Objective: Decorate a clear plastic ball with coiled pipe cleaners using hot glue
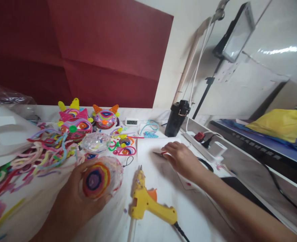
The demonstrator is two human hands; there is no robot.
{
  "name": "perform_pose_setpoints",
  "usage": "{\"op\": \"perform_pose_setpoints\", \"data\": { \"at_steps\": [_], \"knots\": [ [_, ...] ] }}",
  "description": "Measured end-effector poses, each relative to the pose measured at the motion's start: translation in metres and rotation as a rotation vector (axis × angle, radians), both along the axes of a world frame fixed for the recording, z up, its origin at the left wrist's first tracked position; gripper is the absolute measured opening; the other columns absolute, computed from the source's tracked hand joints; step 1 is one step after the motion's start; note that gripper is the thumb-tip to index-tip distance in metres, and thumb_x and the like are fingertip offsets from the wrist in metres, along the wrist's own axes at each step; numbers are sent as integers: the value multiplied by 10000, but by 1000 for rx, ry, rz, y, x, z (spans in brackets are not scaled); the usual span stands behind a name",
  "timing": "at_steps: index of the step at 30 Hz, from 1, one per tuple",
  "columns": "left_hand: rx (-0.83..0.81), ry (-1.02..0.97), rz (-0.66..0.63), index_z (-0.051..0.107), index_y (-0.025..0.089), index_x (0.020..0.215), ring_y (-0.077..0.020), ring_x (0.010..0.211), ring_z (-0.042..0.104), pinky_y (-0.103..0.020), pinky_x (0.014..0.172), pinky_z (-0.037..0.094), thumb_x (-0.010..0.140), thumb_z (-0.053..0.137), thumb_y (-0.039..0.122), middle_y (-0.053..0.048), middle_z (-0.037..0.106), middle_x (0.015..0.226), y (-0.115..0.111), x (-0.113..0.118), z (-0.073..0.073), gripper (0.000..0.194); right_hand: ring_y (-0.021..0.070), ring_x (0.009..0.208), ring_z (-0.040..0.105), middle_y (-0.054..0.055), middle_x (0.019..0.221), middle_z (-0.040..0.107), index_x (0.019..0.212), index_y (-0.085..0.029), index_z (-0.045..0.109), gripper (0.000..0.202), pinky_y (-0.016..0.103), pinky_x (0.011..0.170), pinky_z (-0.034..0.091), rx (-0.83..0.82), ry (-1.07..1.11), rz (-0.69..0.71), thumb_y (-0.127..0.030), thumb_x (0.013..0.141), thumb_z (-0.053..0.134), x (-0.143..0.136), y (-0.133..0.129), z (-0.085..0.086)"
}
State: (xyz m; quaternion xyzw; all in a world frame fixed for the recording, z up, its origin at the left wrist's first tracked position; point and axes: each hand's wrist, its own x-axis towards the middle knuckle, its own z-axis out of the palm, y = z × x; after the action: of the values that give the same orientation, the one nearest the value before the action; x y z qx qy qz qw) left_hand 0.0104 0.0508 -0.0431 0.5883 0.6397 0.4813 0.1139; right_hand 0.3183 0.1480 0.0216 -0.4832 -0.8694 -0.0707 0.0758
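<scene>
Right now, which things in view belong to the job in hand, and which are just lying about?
Likely in the job:
ball, in the left hand
pointed tool, at the right hand
glue gun
fuzzy strips

Likely just lying about:
bottle
clock

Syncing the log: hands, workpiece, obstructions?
Left grip: around clear plastic ball with multicoloured coiled disc. Right grip: at red-and-dark pointed tool, hold unclear. Yellow plastic glue gun lies between them.

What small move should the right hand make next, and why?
Probably lift the pointed tool: the right hand is right at it, though its grip is unclear, while the left hand holds the ball.
</scene>
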Motion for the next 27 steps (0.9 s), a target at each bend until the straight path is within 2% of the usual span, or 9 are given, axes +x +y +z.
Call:
{"op": "perform_pose_setpoints", "data": {
  "at_steps": [2, 6, 15, 19, 23, 27],
  "knots": [
    [-4, -4, -29, 492, 286, 1241, -303, 1021, 721, -410, 842, 615, 693, 747, 374, -42, 709, 1135, -1, 0, -1, 611, 249, 1056, 673, 80, 1210, 686, 1154, -187, 671, 196, 475, 916, 561, -5, -104, -66, -287, 988, 643, 10, 27, 1],
    [-26, 7, -78, 520, 283, 1194, -320, 1030, 722, -408, 841, 620, 656, 759, 359, -37, 720, 1128, -4, 1, 1, 594, 255, 1058, 678, 92, 1278, 657, 1241, -193, 635, 286, 472, 888, 582, -63, -257, -90, -322, 987, 649, 19, 56, -5],
    [-100, 3, -108, 520, 281, 1174, -324, 1023, 716, -432, 840, 602, 635, 758, 380, -51, 723, 1134, -3, -3, 2, 598, 255, 1054, 679, 95, 1275, 658, 1244, -189, 633, 290, 470, 886, 583, -90, -318, -81, -323, 987, 647, 19, 58, -16],
    [-130, 32, -91, 523, 277, 1166, -329, 1030, 704, -454, 867, 567, 614, 724, 345, -50, 717, 1122, -6, -1, 9, 592, 250, 1043, 682, 93, 1266, 662, 1240, -190, 635, 284, 464, 878, 586, -100, -267, -64, -323, 989, 646, 18, 59, -16],
    [-222, 50, -132, 532, 277, 1151, -321, 976, 712, -446, 857, 562, 588, 709, 294, -37, 733, 1075, -9, -3, 21, 590, 235, 1011, 691, 84, 1229, 680, 1202, -190, 652, 243, 446, 862, 593, -102, -138, -3, -314, 993, 641, 20, 54, -5],
    [-271, 50, -152, 537, 288, 1140, -298, 896, 732, -391, 772, 581, 578, 677, 266, 1, 744, 1033, -8, -9, 28, 579, 219, 980, 699, 68, 1166, 705, 1124, -185, 679, 172, 430, 856, 594, -38, 35, 6, -292, 996, 637, 35, 51, 22]
  ]
}}
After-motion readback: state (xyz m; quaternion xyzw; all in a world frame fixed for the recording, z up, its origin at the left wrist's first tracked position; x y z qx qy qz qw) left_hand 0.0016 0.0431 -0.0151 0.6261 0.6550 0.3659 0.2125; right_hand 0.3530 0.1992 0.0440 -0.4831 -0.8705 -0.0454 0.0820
